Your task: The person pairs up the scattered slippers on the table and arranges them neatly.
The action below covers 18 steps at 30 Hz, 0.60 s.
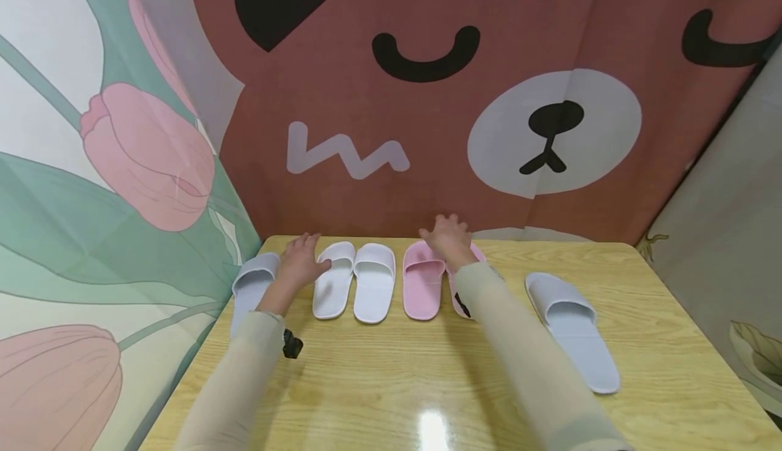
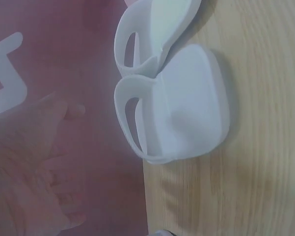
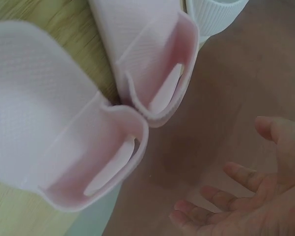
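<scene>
A pair of white slippers (image 1: 375, 283) lies side by side near the table's back edge, toes toward the wall. My left hand (image 1: 299, 261) hovers by the left white slipper (image 1: 334, 295), fingers spread and holding nothing. To the right lies a pair of pink slippers (image 1: 422, 291), also side by side. Over the right pink slipper (image 3: 73, 147) my right hand (image 1: 450, 239) reaches, its fingers apart and empty; the forearm hides part of that slipper in the head view. In the left wrist view the left hand (image 2: 29, 172) is beyond the white slippers' toes.
One grey-blue slipper (image 1: 574, 332) lies angled on the right of the wooden table (image 1: 379, 383). Another grey-blue slipper (image 1: 253, 281) is at the left edge, partly behind the left arm. A bear-print cloth (image 1: 342, 200) hangs behind, a tulip-print cloth (image 1: 146, 159) at left.
</scene>
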### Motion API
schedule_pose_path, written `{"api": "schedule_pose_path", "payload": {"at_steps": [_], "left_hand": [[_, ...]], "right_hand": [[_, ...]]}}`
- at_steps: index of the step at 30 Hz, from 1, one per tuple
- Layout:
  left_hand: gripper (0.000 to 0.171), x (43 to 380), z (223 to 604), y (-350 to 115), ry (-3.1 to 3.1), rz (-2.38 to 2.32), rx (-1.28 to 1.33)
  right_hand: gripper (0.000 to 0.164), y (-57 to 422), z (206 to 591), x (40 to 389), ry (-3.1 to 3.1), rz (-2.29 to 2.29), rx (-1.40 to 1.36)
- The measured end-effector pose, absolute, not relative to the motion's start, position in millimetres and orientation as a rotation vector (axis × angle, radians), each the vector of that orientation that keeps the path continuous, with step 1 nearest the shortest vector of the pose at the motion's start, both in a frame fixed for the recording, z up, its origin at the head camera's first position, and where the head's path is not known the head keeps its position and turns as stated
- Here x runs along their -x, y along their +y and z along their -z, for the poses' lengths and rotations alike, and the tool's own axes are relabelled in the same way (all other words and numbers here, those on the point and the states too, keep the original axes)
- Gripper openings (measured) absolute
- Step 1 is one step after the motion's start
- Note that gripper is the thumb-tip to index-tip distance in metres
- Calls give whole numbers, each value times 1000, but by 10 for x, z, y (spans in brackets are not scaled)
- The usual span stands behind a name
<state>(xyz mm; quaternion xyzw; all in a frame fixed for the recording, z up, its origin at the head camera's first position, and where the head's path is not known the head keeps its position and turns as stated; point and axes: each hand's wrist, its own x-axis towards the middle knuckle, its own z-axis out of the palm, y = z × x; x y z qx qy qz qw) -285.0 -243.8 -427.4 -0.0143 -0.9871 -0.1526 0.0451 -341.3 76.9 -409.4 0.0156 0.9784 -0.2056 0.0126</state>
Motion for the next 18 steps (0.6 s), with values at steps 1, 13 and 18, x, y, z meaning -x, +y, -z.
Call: {"api": "schedule_pose_path", "payload": {"at_steps": [1, 13, 18], "left_hand": [[75, 2849, 4278, -2450, -3014, 468, 46], [74, 2797, 4286, -2554, -3017, 470, 26], [74, 2772, 4252, -2548, -3010, 474, 26]], "right_hand": [[66, 787, 4094, 3412, 3046, 644, -47], [65, 1007, 4054, 3400, 3039, 660, -95], [65, 1100, 4072, 3412, 3031, 680, -89]]}}
